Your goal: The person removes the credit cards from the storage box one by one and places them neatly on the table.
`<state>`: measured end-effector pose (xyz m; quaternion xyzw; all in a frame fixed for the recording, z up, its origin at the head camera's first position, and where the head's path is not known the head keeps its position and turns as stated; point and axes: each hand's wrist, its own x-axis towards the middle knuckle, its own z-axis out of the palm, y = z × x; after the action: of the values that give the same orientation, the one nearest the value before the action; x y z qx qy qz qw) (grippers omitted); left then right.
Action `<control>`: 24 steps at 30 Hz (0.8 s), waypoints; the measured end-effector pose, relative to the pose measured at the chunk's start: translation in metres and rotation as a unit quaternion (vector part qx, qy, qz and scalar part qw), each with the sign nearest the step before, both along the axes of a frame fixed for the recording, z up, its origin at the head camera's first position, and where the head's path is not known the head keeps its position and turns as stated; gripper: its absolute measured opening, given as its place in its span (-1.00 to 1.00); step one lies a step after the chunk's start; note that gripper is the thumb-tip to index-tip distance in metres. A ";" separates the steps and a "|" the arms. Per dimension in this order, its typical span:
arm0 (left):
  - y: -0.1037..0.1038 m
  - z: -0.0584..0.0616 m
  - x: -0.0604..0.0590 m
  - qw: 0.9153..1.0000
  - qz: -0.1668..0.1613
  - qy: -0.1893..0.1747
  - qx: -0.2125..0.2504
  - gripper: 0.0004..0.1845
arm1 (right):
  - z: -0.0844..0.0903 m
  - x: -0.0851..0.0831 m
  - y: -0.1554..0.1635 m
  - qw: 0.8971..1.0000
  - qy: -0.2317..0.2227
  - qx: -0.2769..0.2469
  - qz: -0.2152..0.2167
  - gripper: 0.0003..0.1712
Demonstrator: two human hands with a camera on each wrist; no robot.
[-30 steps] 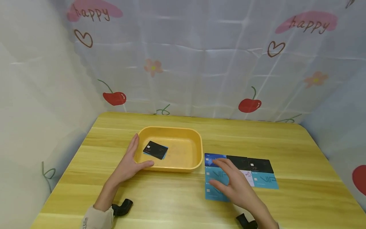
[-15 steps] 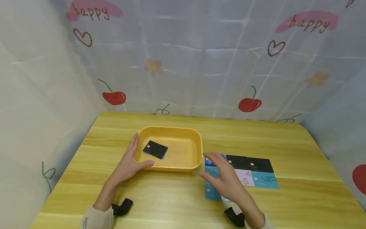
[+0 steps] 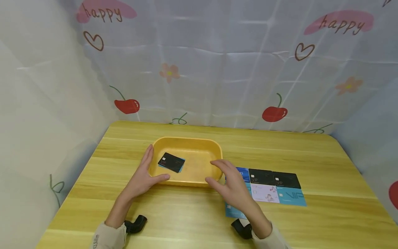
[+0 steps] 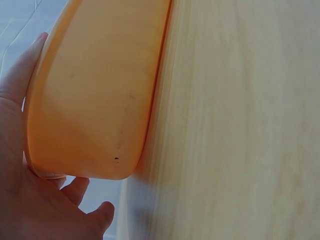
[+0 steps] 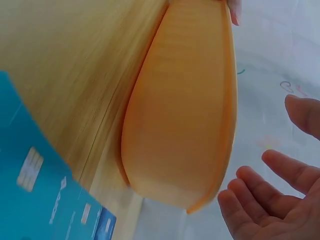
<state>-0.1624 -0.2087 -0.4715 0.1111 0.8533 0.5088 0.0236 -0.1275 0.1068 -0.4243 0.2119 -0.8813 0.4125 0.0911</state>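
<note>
A yellow plastic tray [image 3: 190,141] stands on the wooden table [image 3: 192,214]. Inside it a black VIP card [image 3: 171,162] lies on top of a blue one. My left hand [image 3: 143,175] rests against the tray's left end, fingers straight along the side and thumb on the front wall; the left wrist view shows the palm [image 4: 30,200] against the tray [image 4: 95,90]. My right hand [image 3: 229,182] hovers open at the tray's right end, its fingers [image 5: 270,200] a small gap away from the tray's wall [image 5: 185,115]. It holds nothing.
Several cards lie in rows right of the tray: a dark blue card [image 3: 244,173], black cards [image 3: 267,177], a white card [image 3: 264,193] and teal cards [image 3: 293,197]. A cloth backdrop [image 3: 217,69] encloses the table on three sides. Black wrist mounts [image 3: 136,223] show near the front edge.
My right hand has left the cards and moved left to the tray's right end, uncovering the white card. The left hand and the tray have stayed where they were.
</note>
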 end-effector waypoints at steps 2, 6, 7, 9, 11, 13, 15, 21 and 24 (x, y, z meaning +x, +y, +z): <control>0.001 0.000 0.000 1.000 0.001 0.001 -0.002 0.26 | 0.000 -0.003 -0.005 1.000 -0.005 -0.007 -0.002 -0.45; 0.001 0.001 0.000 1.000 0.002 0.001 0.000 0.26 | 0.000 -0.008 -0.016 0.999 -0.028 -0.020 -0.003 -0.45; 0.002 0.001 0.000 1.000 0.002 0.001 0.001 0.26 | -0.001 -0.009 -0.018 0.999 -0.032 -0.023 -0.002 -0.45; 0.003 0.001 0.000 1.000 0.001 -0.002 0.004 0.26 | -0.002 -0.010 -0.023 0.999 -0.037 -0.027 0.000 -0.45; 0.003 0.002 0.000 1.000 0.002 -0.003 0.005 0.27 | -0.003 -0.010 -0.026 0.999 -0.036 -0.030 -0.001 -0.44; 0.004 0.002 0.000 1.000 0.003 -0.003 0.005 0.27 | -0.003 -0.011 -0.029 0.999 -0.034 -0.033 0.000 -0.44; 0.004 0.002 0.000 1.000 0.004 -0.002 0.005 0.26 | -0.004 -0.012 -0.032 0.999 -0.036 -0.036 0.002 -0.43; 0.002 0.001 0.000 1.000 0.002 -0.003 0.006 0.25 | -0.005 -0.018 -0.044 0.998 -0.047 -0.038 0.018 -0.42; 0.002 0.001 0.000 1.000 0.002 -0.002 0.007 0.25 | -0.004 -0.022 -0.050 0.999 -0.035 -0.028 0.019 -0.44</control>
<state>-0.1621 -0.2070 -0.4701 0.1087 0.8498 0.5153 0.0235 -0.1497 0.0565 -0.4282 0.2115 -0.8680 0.4455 0.0583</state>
